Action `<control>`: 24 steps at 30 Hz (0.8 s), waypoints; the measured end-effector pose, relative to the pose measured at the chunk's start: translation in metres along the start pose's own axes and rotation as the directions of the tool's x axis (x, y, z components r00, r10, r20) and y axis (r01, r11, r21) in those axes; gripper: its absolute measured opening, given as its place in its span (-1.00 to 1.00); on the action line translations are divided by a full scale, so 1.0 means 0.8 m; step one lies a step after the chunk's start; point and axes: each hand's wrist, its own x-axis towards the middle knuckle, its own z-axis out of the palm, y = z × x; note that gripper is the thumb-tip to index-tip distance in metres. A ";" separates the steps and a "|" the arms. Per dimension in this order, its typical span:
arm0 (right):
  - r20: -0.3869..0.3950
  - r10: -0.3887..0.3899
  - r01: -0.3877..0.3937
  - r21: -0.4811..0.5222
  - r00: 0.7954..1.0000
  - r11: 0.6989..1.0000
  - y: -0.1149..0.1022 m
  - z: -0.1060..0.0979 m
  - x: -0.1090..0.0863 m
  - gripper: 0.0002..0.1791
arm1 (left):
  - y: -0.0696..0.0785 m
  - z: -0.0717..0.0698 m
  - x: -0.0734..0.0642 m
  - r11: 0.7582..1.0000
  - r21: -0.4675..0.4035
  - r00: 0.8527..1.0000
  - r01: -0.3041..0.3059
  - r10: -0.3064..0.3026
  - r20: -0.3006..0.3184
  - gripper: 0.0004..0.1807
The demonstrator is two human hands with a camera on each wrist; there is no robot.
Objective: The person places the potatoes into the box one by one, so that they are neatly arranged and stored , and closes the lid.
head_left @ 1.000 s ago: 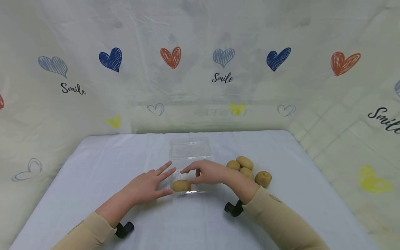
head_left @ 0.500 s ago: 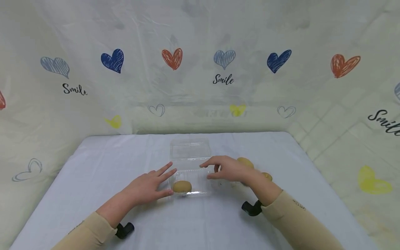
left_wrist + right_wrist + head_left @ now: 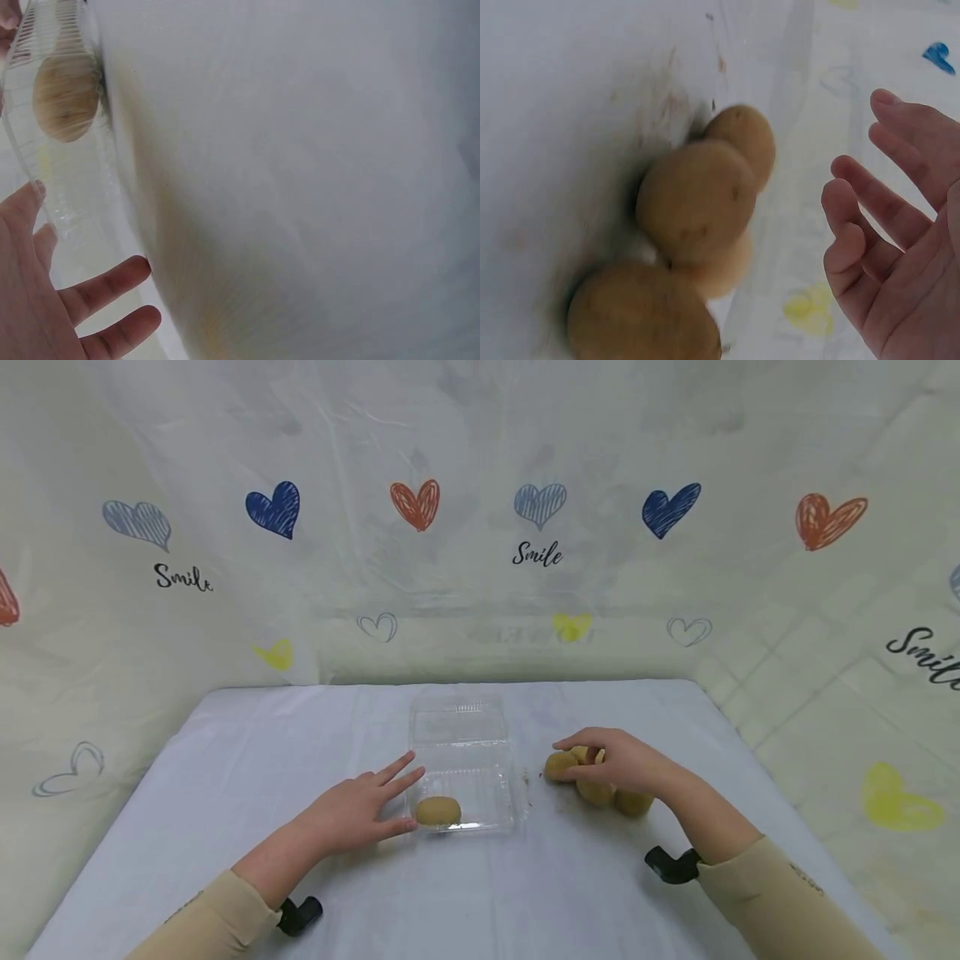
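A clear plastic clamshell box (image 3: 480,793) lies with its lid (image 3: 459,720) folded back. One potato (image 3: 438,811) sits in its near left corner; the left wrist view shows this potato (image 3: 66,97) through the clear wall. My left hand (image 3: 360,810) touches the box's left side with spread fingers. To the right of the box is a small heap of potatoes (image 3: 561,767). Above that heap hovers my right hand (image 3: 626,762), fingers loosely bent and holding nothing. In the right wrist view my right hand (image 3: 904,225) is apart from the potatoes (image 3: 697,199).
A white cloth covers the table (image 3: 465,902). Dirt specks (image 3: 527,781) lie between the box and the heap. Behind the table hangs a pale sheet (image 3: 465,577) printed with hearts. A black wrist camera (image 3: 300,914) is on the left arm, another camera (image 3: 672,865) on the right.
My right hand has moved right, from above the potato in the box to over the heap. That potato stays in the box. My left hand has kept its place.
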 end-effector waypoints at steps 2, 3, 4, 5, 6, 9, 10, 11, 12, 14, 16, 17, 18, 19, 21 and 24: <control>-0.014 0.007 -0.007 -0.013 1.000 1.000 0.011 -0.007 -0.008 -0.51 | 0.000 0.000 0.000 1.000 -0.002 1.000 -0.001 0.001 0.000 -0.08; -0.024 0.012 -0.012 -0.026 1.000 1.000 0.016 -0.009 -0.012 -0.50 | 0.000 0.000 0.000 1.000 -0.003 1.000 -0.002 0.002 -0.002 -0.07; -0.035 0.018 -0.020 -0.037 0.999 0.999 0.020 -0.012 -0.016 -0.49 | 0.000 0.000 0.000 1.000 -0.004 1.000 -0.001 0.001 -0.002 -0.07; -0.045 0.025 -0.028 -0.048 0.999 0.998 0.024 -0.014 -0.019 -0.49 | 0.000 0.000 0.000 1.000 -0.004 1.000 0.000 0.000 -0.002 -0.07; -0.052 0.031 -0.033 -0.054 0.998 0.998 0.026 -0.017 -0.023 -0.48 | 0.000 0.000 0.000 1.000 -0.002 1.000 0.000 0.000 -0.003 -0.07; -0.067 0.044 -0.048 -0.063 0.997 0.997 0.034 -0.022 -0.033 -0.49 | 0.000 0.000 0.000 1.000 -0.001 1.000 0.002 -0.002 0.003 -0.08; -0.067 0.043 -0.047 -0.065 0.997 0.997 0.036 -0.023 -0.037 -0.49 | 0.001 0.000 0.000 1.000 -0.001 1.000 0.003 -0.003 0.006 -0.09; -0.069 0.045 -0.050 -0.072 0.997 0.996 0.038 -0.025 -0.041 -0.49 | 0.001 0.000 -0.001 1.000 0.000 1.000 0.003 -0.003 0.008 -0.09; -0.069 0.046 -0.051 -0.076 0.997 0.996 0.041 -0.026 -0.044 -0.48 | 0.001 -0.001 -0.001 1.000 0.004 1.000 0.002 -0.002 0.009 -0.09; -0.075 0.059 -0.066 -0.089 0.995 0.994 0.047 -0.028 -0.051 -0.46 | 0.002 -0.001 -0.001 1.000 0.004 1.000 0.002 -0.002 0.007 -0.10; -0.078 0.077 -0.085 -0.103 0.994 0.991 0.054 -0.029 -0.057 -0.43 | 0.003 -0.002 0.000 1.000 0.007 1.000 0.001 -0.001 0.001 -0.11; -0.078 0.091 -0.099 -0.108 0.993 0.989 0.057 -0.029 -0.059 -0.42 | 0.003 -0.003 0.000 1.000 0.007 1.000 0.000 0.000 -0.002 -0.11; -0.070 0.103 -0.111 -0.110 0.992 0.988 0.061 -0.030 -0.061 -0.40 | 0.003 -0.003 0.000 1.000 0.006 1.000 0.000 0.000 -0.004 -0.11; -0.064 0.120 -0.127 -0.112 0.991 0.986 0.064 -0.030 -0.063 -0.39 | 0.003 -0.003 0.000 1.000 0.004 1.000 0.001 -0.001 -0.004 -0.11; -0.045 0.149 -0.153 -0.110 0.988 0.982 0.071 -0.028 -0.065 -0.36 | 0.003 -0.003 0.000 1.000 0.004 1.000 0.005 -0.005 -0.002 -0.11; -0.010 0.168 -0.168 -0.105 0.986 0.980 0.079 -0.025 -0.067 -0.33 | 0.002 -0.002 0.000 1.000 0.001 1.000 0.010 -0.010 0.000 -0.10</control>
